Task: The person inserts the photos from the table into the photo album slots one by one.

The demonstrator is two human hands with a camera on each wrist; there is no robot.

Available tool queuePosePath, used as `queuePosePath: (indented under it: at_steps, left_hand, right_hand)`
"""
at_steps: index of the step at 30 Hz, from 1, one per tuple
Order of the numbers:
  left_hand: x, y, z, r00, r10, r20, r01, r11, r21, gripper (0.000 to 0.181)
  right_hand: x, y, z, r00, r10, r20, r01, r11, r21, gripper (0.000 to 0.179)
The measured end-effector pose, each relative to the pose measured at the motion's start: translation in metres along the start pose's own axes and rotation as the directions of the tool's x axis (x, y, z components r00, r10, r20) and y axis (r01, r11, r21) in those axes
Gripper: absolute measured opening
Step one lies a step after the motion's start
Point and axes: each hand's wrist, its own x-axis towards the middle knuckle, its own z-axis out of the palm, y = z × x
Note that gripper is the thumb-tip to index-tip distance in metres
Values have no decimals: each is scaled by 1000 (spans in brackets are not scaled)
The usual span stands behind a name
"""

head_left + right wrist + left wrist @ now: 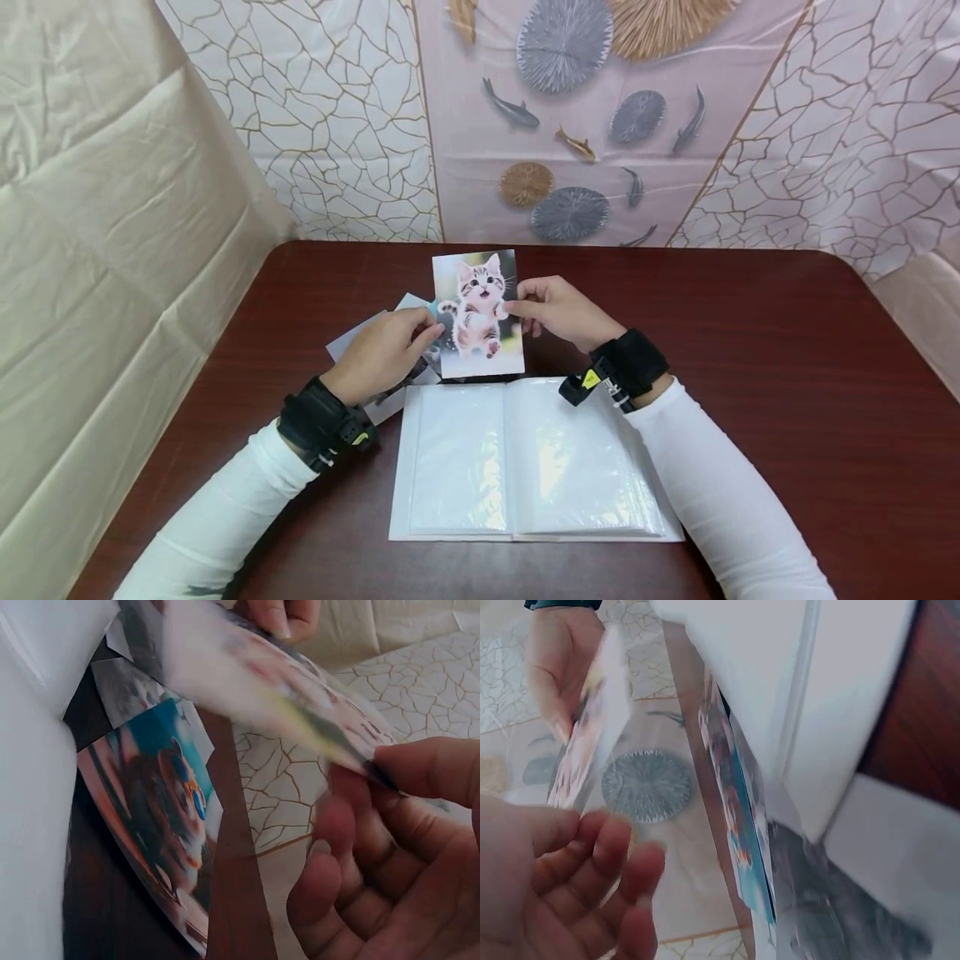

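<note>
No text, label, brand or number can be read in any of the three views. A yellow patch (591, 379) is seen on the black right wrist strap (639, 360), at the upper right of the open album (457, 467); whether a sign is borne by it cannot be told. A smaller yellow mark (361, 438) is seen on the black left wrist strap (311, 421), to the left of the album, too small to be made out. A dark mark (204, 591) is shown on the left sleeve (217, 508), to the lower left of the album, and cannot be deciphered.
</note>
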Motion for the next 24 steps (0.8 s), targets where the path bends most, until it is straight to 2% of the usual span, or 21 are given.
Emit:
queuePosePath:
  at_steps: [3, 8, 14, 18, 24]
  left_hand:
    - [-2, -5, -1, 996, 56, 75, -57, 998, 7, 19]
    - [-4, -12, 1, 973, 129, 190, -135, 991, 20, 15]
    - [-4, -13, 5, 946, 145, 291, -159, 987, 25, 10]
    - [-5, -12, 6, 929, 154, 336, -173, 984, 29, 6]
    - [-5, -10, 9, 920, 147, 364, -166, 986, 21, 6]
  right_hand:
    - [2, 3, -2, 1000, 19, 2, -19, 1000, 16, 33]
    - [3, 11, -3, 999, 44, -11, -43, 998, 37, 31]
    - [3, 16, -4, 999, 37, -17, -36, 998, 46, 31]
    - [2, 18, -4, 999, 45, -17, -44, 998, 46, 30]
    - [1, 18, -3, 999, 31, -27, -30, 999, 30, 30]
